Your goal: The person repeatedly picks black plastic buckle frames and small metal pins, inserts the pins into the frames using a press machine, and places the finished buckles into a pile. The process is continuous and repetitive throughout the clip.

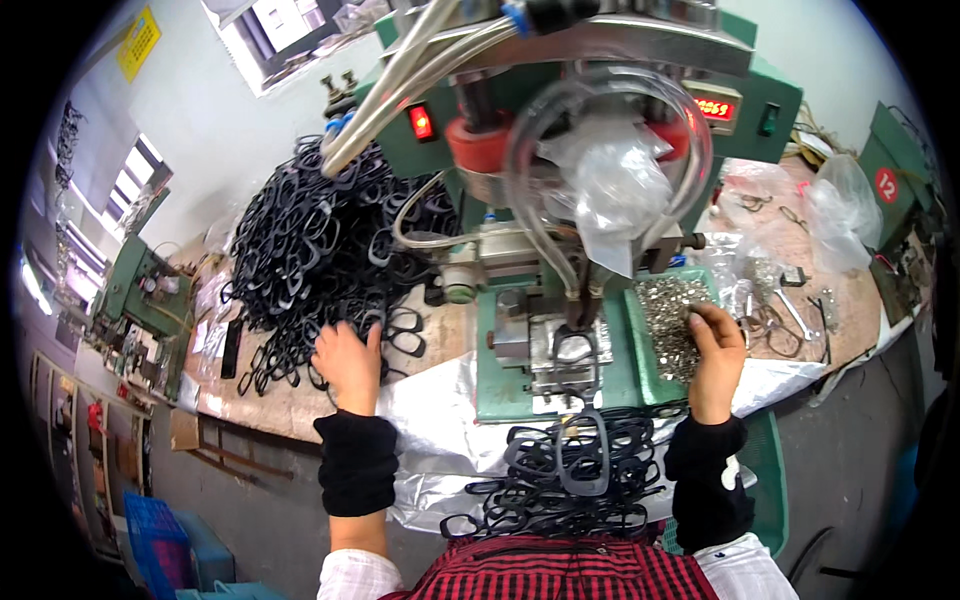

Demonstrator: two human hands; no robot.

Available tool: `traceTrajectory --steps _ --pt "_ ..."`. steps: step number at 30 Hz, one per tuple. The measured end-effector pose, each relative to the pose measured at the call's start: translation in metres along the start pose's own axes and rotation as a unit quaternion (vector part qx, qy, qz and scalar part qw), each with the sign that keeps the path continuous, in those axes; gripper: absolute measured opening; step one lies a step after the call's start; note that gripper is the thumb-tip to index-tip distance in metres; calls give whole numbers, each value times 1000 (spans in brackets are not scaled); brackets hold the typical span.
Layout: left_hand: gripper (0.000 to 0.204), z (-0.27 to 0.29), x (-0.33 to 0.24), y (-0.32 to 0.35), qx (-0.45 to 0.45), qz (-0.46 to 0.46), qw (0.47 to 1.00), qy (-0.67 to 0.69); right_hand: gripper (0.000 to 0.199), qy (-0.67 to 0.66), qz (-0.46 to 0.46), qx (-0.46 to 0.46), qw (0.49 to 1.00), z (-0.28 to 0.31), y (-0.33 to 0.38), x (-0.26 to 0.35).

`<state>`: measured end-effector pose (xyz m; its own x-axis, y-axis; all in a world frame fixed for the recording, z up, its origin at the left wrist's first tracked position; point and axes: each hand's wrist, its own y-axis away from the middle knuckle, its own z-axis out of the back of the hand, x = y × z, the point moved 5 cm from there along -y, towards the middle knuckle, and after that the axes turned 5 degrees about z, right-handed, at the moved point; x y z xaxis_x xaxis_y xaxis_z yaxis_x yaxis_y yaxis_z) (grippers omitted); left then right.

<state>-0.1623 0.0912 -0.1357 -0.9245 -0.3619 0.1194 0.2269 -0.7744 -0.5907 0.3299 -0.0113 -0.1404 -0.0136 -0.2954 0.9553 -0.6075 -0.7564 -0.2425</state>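
The left hand [347,362], its forearm in a black knitted sleeve, lay palm down with fingers loosely spread on the near edge of a large heap of black plastic spectacle frame fronts [320,240] that covered the left part of the brown workbench top [250,400]. The fingers touched 1 of the frames at the foot of the heap; whether they gripped it could not be told.

The right hand [716,345], also in a black sleeve, hung over a shallow green tray [640,370] filled with small silvery metal parts [675,310], just right of the machine's working point. Its fingers were curled and pinched together over the parts; whether a part sat between them was too small to tell.

Between the 2 hands stood a green bench machine [560,160] with clear hoses, a red lit switch and a red numeric display. On its metal fixture [565,355] lay 1 dark frame front.

At the near edge of the bench, on a crumpled silver plastic sheet [430,420], a second, smaller pile of black frame fronts [570,470] rested right before the person's red-and-black checked shirt.

Toward the right edge of the bench top lay clear plastic bags [840,210], a spanner [797,315] and other small tools.
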Motion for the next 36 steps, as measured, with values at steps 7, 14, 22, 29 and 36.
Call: traceTrajectory --steps 7,14,22,29,36 --pt "18 21 -5 7 -31 -40 973 223 12 148 215 71 963 -66 20 90" --pt "12 190 -66 4 33 -32 578 815 43 -54 80 101 990 -115 40 83" --pt "16 229 -111 -11 -15 -137 516 846 60 -103 34 145 984 -123 38 94" --pt "19 214 -121 19 -14 -379 523 763 58 -77 -37 275 958 -103 49 127" --pt "31 207 -151 63 -25 -483 594 643 23 510 260 85 815 -21 8 43"
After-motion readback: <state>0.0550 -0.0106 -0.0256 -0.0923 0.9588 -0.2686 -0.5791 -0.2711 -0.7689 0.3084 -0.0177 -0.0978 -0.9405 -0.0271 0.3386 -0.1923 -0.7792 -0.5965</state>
